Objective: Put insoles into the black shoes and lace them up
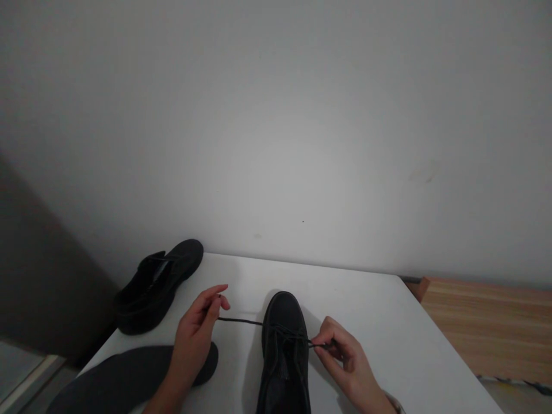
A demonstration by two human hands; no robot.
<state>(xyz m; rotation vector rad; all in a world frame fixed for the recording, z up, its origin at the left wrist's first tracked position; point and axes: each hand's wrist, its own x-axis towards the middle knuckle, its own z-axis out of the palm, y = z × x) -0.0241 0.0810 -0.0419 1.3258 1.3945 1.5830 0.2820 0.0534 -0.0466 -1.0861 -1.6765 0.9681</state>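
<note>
A black lace-up shoe (284, 351) stands on the white table (379, 322) with its toe pointing away from me. My left hand (196, 333) pinches one end of the thin black shoelace (241, 321), pulled taut to the left of the shoe. To the right of the shoe, my right hand (342, 359) pinches the other lace end. A second black shoe (157, 284) lies at the table's far left corner. A dark insole (125, 379) lies flat under my left forearm.
A plain grey wall rises right behind the table. A wooden surface (491, 328) adjoins the table on the right. Dark floor and a darker wall lie to the left beyond the table edge.
</note>
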